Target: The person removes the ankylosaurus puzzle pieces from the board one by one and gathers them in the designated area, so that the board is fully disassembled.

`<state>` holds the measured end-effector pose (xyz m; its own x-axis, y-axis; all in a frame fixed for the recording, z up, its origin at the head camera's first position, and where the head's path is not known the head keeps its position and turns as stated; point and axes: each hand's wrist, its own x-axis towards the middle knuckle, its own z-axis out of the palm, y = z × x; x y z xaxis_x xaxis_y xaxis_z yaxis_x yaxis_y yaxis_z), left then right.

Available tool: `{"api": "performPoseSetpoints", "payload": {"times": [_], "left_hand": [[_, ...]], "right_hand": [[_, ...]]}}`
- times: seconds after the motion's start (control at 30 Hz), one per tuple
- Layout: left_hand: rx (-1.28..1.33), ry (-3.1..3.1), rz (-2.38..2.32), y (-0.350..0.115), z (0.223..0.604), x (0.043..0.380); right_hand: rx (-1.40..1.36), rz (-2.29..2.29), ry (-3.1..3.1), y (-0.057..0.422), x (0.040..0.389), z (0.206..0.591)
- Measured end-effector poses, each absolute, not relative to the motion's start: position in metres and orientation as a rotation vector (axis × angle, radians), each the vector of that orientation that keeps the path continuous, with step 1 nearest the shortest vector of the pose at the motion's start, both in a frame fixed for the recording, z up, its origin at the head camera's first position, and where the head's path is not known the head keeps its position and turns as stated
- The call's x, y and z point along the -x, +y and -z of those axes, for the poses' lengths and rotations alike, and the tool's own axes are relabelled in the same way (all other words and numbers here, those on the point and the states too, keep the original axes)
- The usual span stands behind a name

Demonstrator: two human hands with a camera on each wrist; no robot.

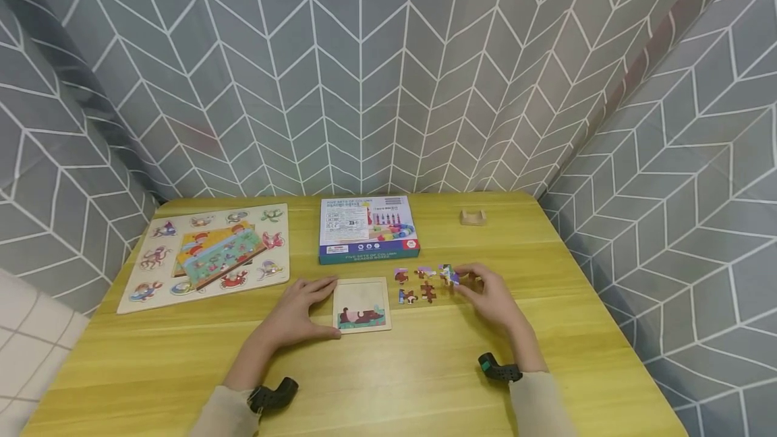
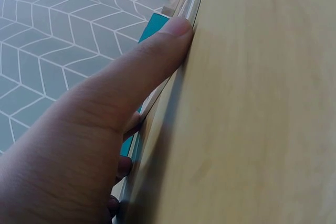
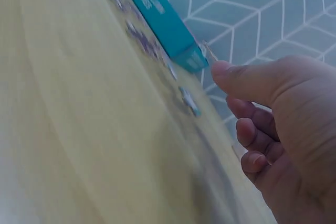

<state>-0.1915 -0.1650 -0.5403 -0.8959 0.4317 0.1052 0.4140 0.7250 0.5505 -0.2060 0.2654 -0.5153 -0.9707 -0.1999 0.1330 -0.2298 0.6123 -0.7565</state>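
Showing as a sliver in right-wrist view, a piece (image 1: 448, 273) is pinched by the right grip (image 1: 490, 299); the tray (image 1: 362, 293) is touched by the loose left grip (image 1: 296, 310).

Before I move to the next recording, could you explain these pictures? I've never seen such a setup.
There's no machine: a person works with two bare hands. The wide picture comes from a camera worn on the head; the other two come from one on each wrist. On the table lie loose puzzle pieces, a partly filled puzzle tray, a sea-animal board with smaller picture boards on it, a printed box and a small wooden item. The left hand touches the tray's edge; the right hand appears to pinch a puzzle piece.
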Motion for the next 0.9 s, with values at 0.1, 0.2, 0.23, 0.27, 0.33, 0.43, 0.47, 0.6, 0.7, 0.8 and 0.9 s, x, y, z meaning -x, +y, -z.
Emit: {"api": "performPoseSetpoints", "payload": {"times": [0.1,0.2,0.23,0.27,0.33,0.43,0.47,0.6,0.7,0.8,0.9], "left_hand": [[-0.707,2.887,-0.917,-0.165,0.54,0.191],[-0.708,2.886,-0.916,-0.165,0.54,0.191],[-0.711,2.886,-0.915,-0.165,0.54,0.191],[-0.713,2.885,-0.915,-0.165,0.54,0.191],[-0.716,2.887,-0.915,-0.165,0.54,0.191],[-0.722,2.887,-0.92,-0.165,0.54,0.191],[-0.721,2.886,-0.922,-0.165,0.54,0.191],[-0.713,2.885,-0.929,-0.165,0.54,0.191],[-0.703,2.888,-0.921,-0.165,0.54,0.191],[-0.695,2.885,-0.924,-0.165,0.54,0.191],[-0.69,2.881,-0.926,-0.165,0.54,0.19]], "right_hand": [[-0.378,-1.308,-2.796,0.273,0.207,0.52],[-0.406,-1.281,-2.813,0.277,0.208,0.526],[-0.415,-1.273,-2.817,0.277,0.209,0.527],[-0.422,-1.265,-2.819,0.278,0.21,0.528],[-0.445,-1.238,-2.817,0.278,0.211,0.53],[-0.459,-1.222,-2.823,0.279,0.212,0.532],[-0.463,-1.217,-2.829,0.279,0.213,0.532],[-0.47,-1.234,-2.854,0.279,0.213,0.533],[-0.475,-1.251,-2.858,0.279,0.213,0.533],[-0.47,-1.258,-2.859,0.279,0.213,0.533],[-0.465,-1.266,-2.858,0.279,0.213,0.533]]}}
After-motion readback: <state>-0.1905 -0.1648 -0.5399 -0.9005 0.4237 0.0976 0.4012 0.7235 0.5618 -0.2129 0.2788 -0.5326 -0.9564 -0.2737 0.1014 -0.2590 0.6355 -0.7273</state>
